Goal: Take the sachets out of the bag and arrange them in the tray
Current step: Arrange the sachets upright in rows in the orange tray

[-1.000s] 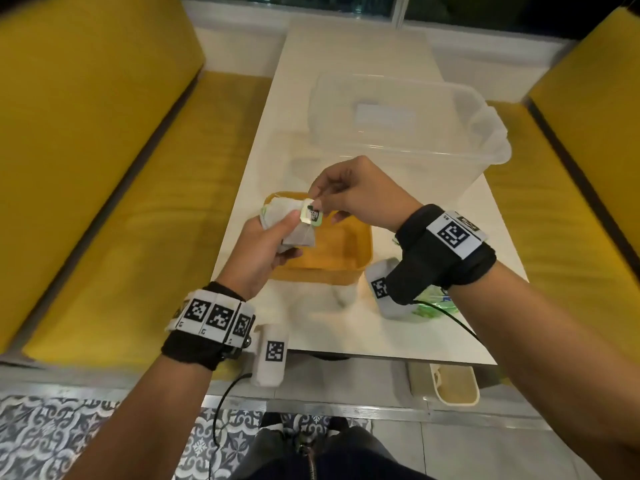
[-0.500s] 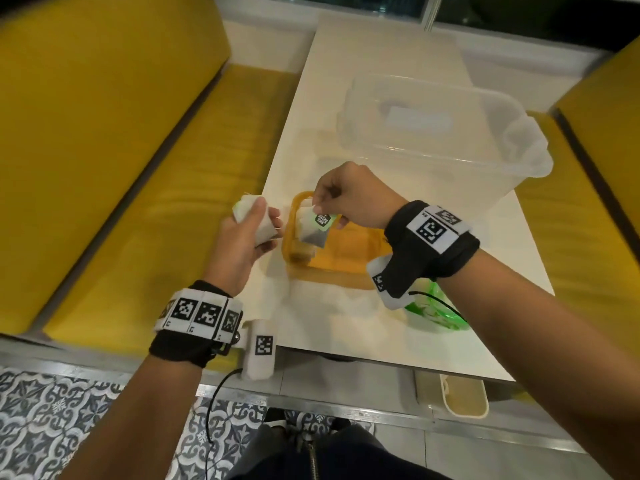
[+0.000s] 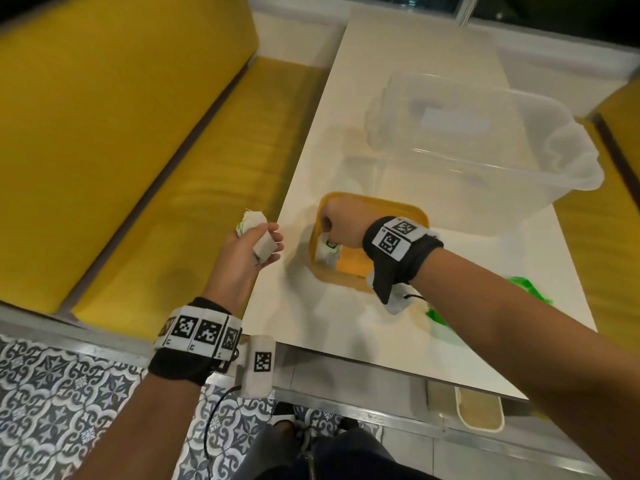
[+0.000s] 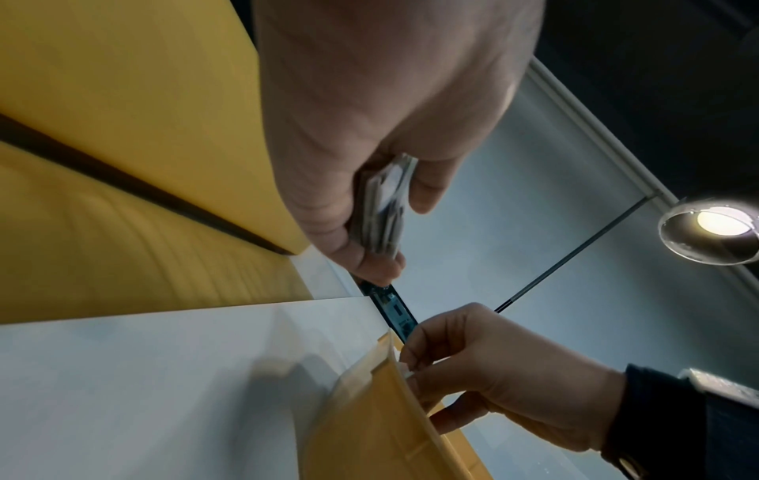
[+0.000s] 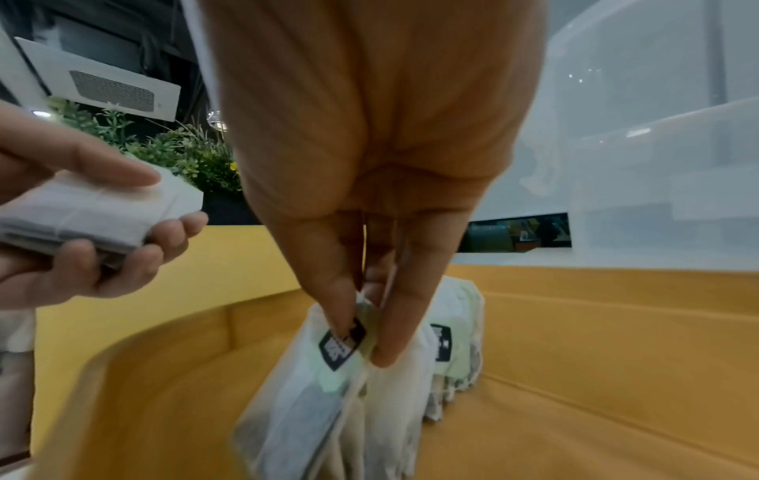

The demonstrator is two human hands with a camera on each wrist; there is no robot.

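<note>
My right hand (image 3: 329,225) reaches down into the yellow tray (image 3: 412,211) and pinches a white sachet (image 3: 327,252) by its top, at the tray's near left corner. In the right wrist view thumb and finger pinch that sachet (image 5: 328,367) at its black and green tag, with another sachet (image 5: 455,337) standing just behind it in the yellow tray (image 5: 595,373). My left hand (image 3: 254,242) hovers left of the table edge and grips a stack of white sachets (image 3: 261,237). The same stack of sachets (image 4: 384,208) shows edge-on between thumb and fingers in the left wrist view. The green bag (image 3: 526,289) lies right of my right forearm.
A large clear plastic bin (image 3: 485,140) stands on the white table (image 3: 363,323) just behind the tray. Yellow benches (image 3: 138,133) run along both sides. A small cream bin (image 3: 479,408) sits on the floor under the table's near edge.
My right hand has carried one sachet from the left hand's stack down into the tray. The left hand has moved left, off the table edge, with the rest of the stack.
</note>
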